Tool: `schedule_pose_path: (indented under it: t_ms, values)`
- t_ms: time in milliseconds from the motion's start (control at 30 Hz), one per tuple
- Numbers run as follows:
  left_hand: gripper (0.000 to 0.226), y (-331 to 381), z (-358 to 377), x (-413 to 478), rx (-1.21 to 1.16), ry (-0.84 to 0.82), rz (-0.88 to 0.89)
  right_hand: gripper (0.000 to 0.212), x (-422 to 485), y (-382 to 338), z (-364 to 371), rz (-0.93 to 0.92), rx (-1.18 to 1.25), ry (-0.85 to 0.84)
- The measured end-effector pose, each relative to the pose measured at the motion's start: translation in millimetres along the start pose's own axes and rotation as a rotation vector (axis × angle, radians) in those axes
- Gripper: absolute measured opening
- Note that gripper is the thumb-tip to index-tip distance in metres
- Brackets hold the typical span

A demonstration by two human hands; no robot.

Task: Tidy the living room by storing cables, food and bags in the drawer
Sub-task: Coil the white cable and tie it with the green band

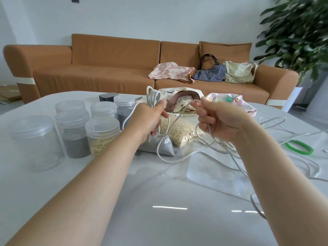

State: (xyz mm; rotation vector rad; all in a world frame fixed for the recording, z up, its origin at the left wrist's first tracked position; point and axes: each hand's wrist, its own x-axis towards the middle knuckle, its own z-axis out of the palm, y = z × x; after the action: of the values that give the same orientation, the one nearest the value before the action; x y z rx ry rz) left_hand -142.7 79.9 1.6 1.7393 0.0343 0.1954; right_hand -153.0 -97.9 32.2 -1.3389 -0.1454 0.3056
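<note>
Where the white table [159, 219] curves off at the left, clear lidded jars stand close together. The big jar [38, 142] looks empty, the grey-powder jar [73, 134] is about half full, and the oat jar [102, 135] holds a shallow layer of oats. Behind them sit a low jar [70, 106] and a second low jar [103, 109], whose contents I cannot make out, and a tall jar [124, 105] with grey powder. A dark box [108, 97] lies just behind that.

The left hand [149, 119] is above the table with its fingers curled round a bundle of white cable [153, 96], the loops standing up above the fist. Under the hands lie a bag of grey powder [159, 146] and a bag of oats [181, 130], touching each other, with a tote bag [179, 101] behind them.

The right hand [220, 119] pinches a strand of the cable between thumb and forefinger, the other fingers curled round it. From there the cable falls in a loose tangle across the table's right side, over a flat clear bag [213, 171]. Near it are a pink pouch [236, 102] and a green ring [300, 147].

On the sofa [106, 68] beyond lie a pink bag [170, 71], a brown handbag [208, 62], a blue bag [211, 74] and a dotted cream bag [239, 71], with a plant [301, 32] at the far right.
</note>
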Motion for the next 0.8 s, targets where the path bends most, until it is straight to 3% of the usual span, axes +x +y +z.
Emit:
schedule_pose_path:
  t_ms: [200, 433, 667, 800]
  values:
    - [0.047, -1.4, -4.0, -3.3, -0.321, -0.467, -0.279, 0.025, -4.9, -3.9, 4.7, -0.356, -0.374, 0.046]
    - [0.069, -15.3, -0.4, -5.7, -0.46, -0.964, -0.248, 0.028, -3.2, 1.8, 12.1, -0.514, -0.627, 0.109]
    - [0.029, -14.7, 7.2, -10.3, -0.253, -0.884, -0.331, 0.021, 0.0, 5.6, 15.3, -0.541, -0.639, 0.137]
    - [0.029, -13.0, 13.3, -13.3, -0.198, -0.836, -0.351, 0.018, 0.0, 5.1, 15.2, -0.549, -0.664, 0.145]
